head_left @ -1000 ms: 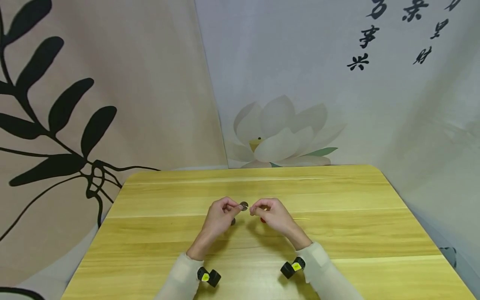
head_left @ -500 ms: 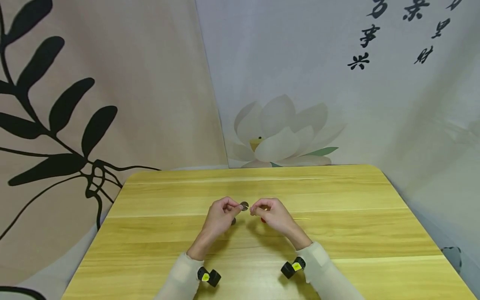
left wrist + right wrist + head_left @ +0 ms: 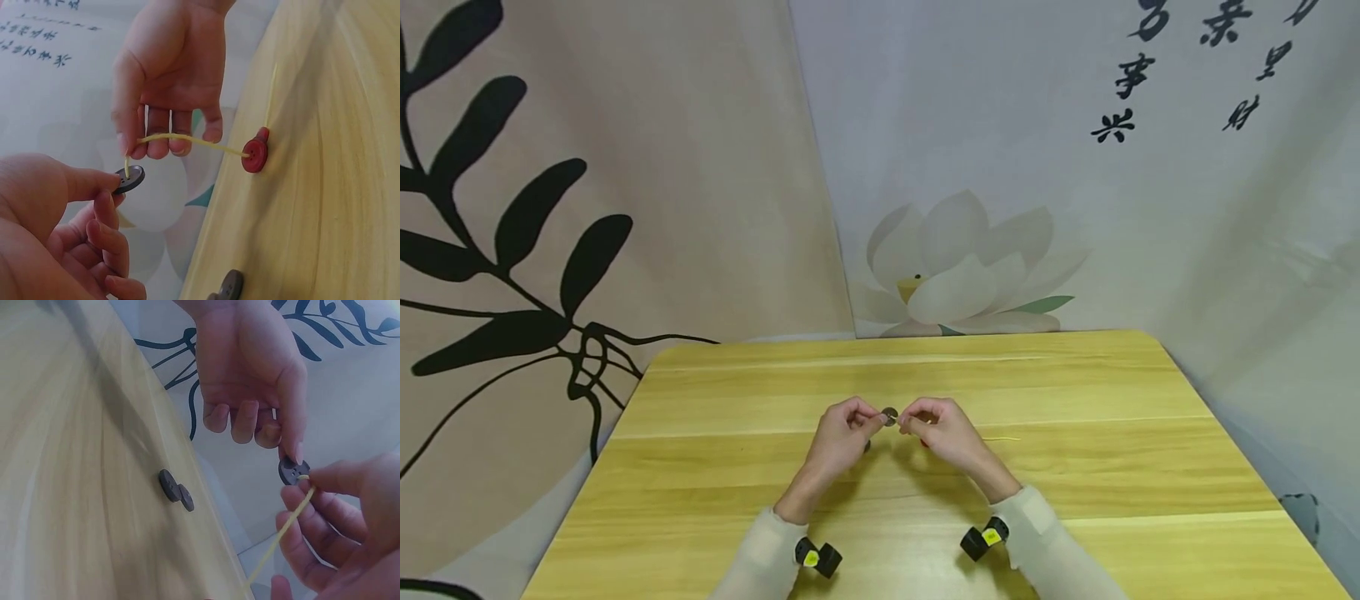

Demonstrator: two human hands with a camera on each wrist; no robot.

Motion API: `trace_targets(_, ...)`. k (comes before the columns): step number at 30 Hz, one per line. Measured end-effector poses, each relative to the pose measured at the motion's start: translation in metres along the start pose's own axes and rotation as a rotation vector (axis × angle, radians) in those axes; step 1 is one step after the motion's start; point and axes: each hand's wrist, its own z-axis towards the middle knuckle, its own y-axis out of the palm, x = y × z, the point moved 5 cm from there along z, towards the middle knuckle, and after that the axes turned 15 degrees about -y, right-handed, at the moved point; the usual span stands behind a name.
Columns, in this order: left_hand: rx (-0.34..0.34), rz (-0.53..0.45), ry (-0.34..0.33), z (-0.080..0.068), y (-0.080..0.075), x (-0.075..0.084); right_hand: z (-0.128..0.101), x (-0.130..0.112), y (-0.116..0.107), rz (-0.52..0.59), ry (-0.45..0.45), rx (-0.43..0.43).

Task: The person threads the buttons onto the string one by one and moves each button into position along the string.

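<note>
So we see both hands raised just above the middle of the wooden table (image 3: 715,467), nearly meeting. Left hand (image 3: 838,435) pinches a dark grey button (image 3: 129,179) by its edge between thumb and forefinger; the remaining fingers are curled in loosely. Right hand (image 3: 943,433) pinches the free end of a thin yellow cord (image 3: 187,140) between thumb and forefinger, the other fingers curled under. The cord tip sits right at the face of the grey button, at or in one of its holes (we cannot tell whether it has gone through).

From the left wrist view the cord runs from the right hand's fingertips across to a red button (image 3: 254,154), which rests on the table below the right hand, and a further stretch of cord lies on the table past it. In the head view that tail shows as a thin yellow line to the right of the right hand.

Two more dark buttons (image 3: 175,487) lie on the table under the left hand, touching or overlapping each other, untouched by either hand.

Both wrists carry small black camera units with yellow labels, and the sleeves are pale. Behind the table hang printed backdrops: black leaves on the left, a white lotus (image 3: 958,267) with black calligraphy on the right.
</note>
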Motion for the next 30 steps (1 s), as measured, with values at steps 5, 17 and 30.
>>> trace_targets(5,-0.012,-0.002,0.002,-0.0001,0.0011,-0.0001,0.0005,-0.0018,0.0005,-0.012,-0.009,0.028)
trace_targets(17,-0.022,-0.018,-0.004,0.0002,0.0026,-0.0025,0.0003,0.0025,0.0022,0.001,-0.003,0.044)
trace_targets(30,-0.004,0.005,0.002,0.0022,0.0057,-0.0054,0.0004,0.0035,0.0037,-0.035,-0.012,0.058)
